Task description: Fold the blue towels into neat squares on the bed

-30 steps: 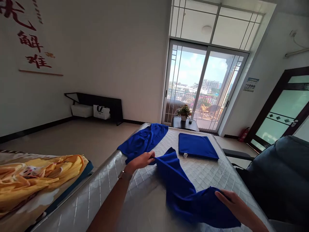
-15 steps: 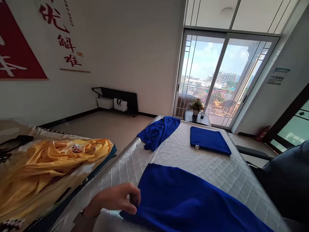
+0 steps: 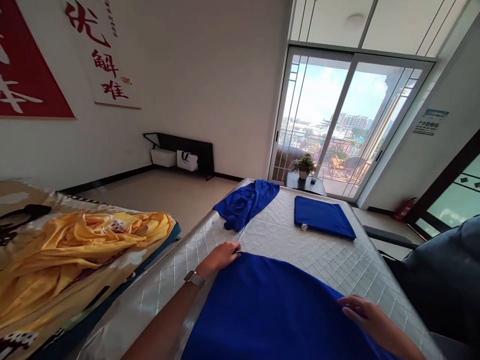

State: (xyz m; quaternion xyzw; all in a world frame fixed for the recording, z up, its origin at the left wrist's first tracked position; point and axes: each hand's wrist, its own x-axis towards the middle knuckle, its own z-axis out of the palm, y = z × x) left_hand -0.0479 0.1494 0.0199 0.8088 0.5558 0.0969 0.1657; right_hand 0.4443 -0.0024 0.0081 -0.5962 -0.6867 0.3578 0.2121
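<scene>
A blue cloth [image 3: 270,305] lies spread over the near part of a silvery quilted mattress [image 3: 270,240]. My left hand [image 3: 224,255], with a watch on its wrist, is closed on the cloth's far left corner. At the cloth's right edge, my right hand [image 3: 362,311] pinches the fabric between thumb and fingers. Farther off on the mattress are a crumpled blue garment [image 3: 249,202] at the left and a neatly folded blue cloth [image 3: 323,216] with a small white tag at the right. The near end of the spread cloth runs out of view.
To the left, a second bed holds rumpled yellow bedding [image 3: 93,240]. A small dark table [image 3: 305,185] with a potted plant [image 3: 304,165] stands beyond the mattress, before glass sliding doors. At the right is a dark chair [image 3: 446,265]; a black shelf [image 3: 187,145] lines the far wall.
My left hand has moved forward from the cloth's near left side to its far left corner. My right hand has come into view on the right edge. The cloth looks flatter.
</scene>
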